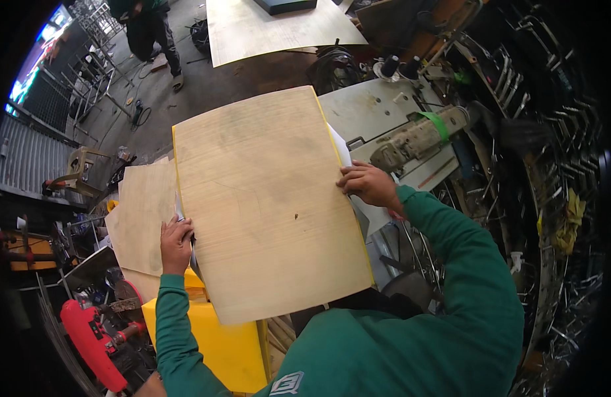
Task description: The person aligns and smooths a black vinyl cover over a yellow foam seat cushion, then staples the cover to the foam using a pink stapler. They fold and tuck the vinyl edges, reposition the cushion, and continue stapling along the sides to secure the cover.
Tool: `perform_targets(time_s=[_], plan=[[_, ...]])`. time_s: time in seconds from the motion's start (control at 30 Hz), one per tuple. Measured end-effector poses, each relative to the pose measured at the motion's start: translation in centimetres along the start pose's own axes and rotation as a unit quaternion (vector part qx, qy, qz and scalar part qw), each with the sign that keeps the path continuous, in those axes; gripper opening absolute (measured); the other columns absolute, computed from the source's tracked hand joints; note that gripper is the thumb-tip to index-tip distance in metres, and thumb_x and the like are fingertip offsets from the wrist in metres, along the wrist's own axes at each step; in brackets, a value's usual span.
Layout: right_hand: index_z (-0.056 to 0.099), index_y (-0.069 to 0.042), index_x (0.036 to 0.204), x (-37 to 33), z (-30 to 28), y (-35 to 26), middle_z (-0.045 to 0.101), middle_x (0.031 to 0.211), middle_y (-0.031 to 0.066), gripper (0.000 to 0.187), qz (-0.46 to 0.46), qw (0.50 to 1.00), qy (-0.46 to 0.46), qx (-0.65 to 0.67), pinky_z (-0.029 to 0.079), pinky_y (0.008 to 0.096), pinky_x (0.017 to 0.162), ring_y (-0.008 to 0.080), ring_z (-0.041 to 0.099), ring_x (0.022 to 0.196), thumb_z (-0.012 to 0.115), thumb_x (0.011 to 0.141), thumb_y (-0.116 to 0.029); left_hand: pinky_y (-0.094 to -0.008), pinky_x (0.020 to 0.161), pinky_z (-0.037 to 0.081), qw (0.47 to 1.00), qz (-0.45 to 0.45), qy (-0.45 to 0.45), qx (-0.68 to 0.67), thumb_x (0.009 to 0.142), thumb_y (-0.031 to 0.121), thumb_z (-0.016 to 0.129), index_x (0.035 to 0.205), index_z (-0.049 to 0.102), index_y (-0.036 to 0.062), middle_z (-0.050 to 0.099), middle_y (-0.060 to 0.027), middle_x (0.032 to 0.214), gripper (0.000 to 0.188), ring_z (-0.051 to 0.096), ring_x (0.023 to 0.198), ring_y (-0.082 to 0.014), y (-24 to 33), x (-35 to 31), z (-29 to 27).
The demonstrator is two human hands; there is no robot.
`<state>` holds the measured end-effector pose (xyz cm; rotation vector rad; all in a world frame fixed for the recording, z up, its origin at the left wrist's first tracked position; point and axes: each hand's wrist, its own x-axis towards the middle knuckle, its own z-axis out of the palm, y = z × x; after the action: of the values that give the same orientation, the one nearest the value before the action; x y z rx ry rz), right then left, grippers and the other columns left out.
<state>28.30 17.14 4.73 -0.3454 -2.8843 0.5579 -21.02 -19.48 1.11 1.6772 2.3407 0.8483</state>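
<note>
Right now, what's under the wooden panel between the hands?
White material pokes out past the right edge of the panel; a yellow object shows below its lower left. Anything farther underneath is covered.

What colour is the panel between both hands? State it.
The panel is pale tan with fine lines and darker smudges; the head view shows it best.

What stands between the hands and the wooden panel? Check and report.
Nothing visible does: the left hand is at the left edge of the wooden panel, and the right hand touches its right edge. White material shows beside that right edge but does not cover the panel.
</note>
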Motion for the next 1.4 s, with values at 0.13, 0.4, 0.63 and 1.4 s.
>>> perform_targets(time_s=[0.13,0.4,0.63,1.4], plan=[[0.080,-0.015,0.100,-1.1,0.5,-3.2,0.079,0.127,-0.0035,0.008,0.033,0.999,0.003,0.000,0.044,0.0472,0.124,0.0253,0.064,0.139,0.075,0.094,-0.012,-0.0561,0.121,0.041,0.999,-0.015,0.015,0.039,0.091,0.013,0.080,0.106,0.075,0.0078,0.074,-0.0147,0.122,0.017,0.059,0.136,-0.0456,7.2,0.9,3.4],[0.079,-0.017,0.102,-2.1,0.8,-1.5,0.078,0.127,-0.0036,0.013,-0.028,0.999,0.009,0.023,0.048,0.0453,0.117,0.0259,0.066,0.133,0.076,0.091,-0.011,-0.0536,0.128,0.035,1.000,0.013,0.014,-0.007,0.095,0.030,0.077,0.132,0.078,0.0112,0.067,-0.0179,0.139,0.042,0.049,0.144,-0.0452,28.4,3.2,18.4],[0.073,-0.008,0.122,-4.3,1.0,-1.4,0.071,0.135,0.0151,0.037,0.086,0.954,0.072,0.278,0.053,0.0467,0.110,0.0366,0.066,0.130,0.077,0.086,-0.006,-0.0523,0.129,0.036,0.999,-0.024,0.041,0.025,0.094,0.032,0.079,0.138,0.076,0.0164,0.063,-0.0141,0.146,0.047,0.043,0.153,-0.0424,30.9,3.2,19.9],[0.046,0.004,0.156,3.1,13.5,1.4,0.067,0.135,0.0231,0.060,0.413,0.754,0.185,0.476,0.050,0.0440,0.108,0.0336,0.065,0.121,0.051,0.118,-0.043,-0.0555,0.129,0.033,0.983,-0.153,0.098,0.028,0.094,0.035,0.076,0.155,0.054,-0.0005,0.052,-0.0237,0.162,0.075,0.043,0.154,-0.0459,23.9,6.0,14.0]])
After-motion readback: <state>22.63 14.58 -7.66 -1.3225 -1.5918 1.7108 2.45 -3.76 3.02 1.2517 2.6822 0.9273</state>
